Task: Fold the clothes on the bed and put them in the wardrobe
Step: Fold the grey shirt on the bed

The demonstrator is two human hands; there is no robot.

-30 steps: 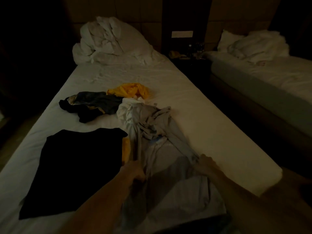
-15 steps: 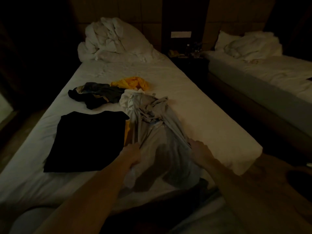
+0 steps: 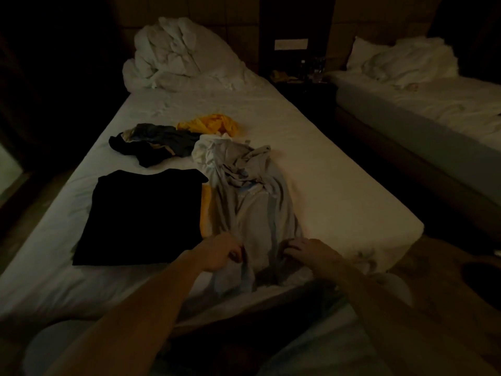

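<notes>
A crumpled light grey garment (image 3: 252,202) lies lengthwise on the white bed (image 3: 325,169), its near end hanging over the foot edge. My left hand (image 3: 222,253) grips its near left part with curled fingers. My right hand (image 3: 306,251) holds its near right part, fingers bent into the cloth. A folded black shirt (image 3: 143,215) lies flat to the left, with a strip of yellow cloth (image 3: 205,210) showing at its right edge. Farther up sit a dark crumpled garment (image 3: 154,143) and a yellow garment (image 3: 211,124).
A bunched white duvet (image 3: 179,55) is piled at the head of the bed. A second bed (image 3: 433,104) stands to the right across a dark gap, with a nightstand (image 3: 301,77) between the heads. The room is dim.
Both hands have drawn the grey garment toward the foot of the bed and come closer together. The view has pulled back, so more of the bed shows.
</notes>
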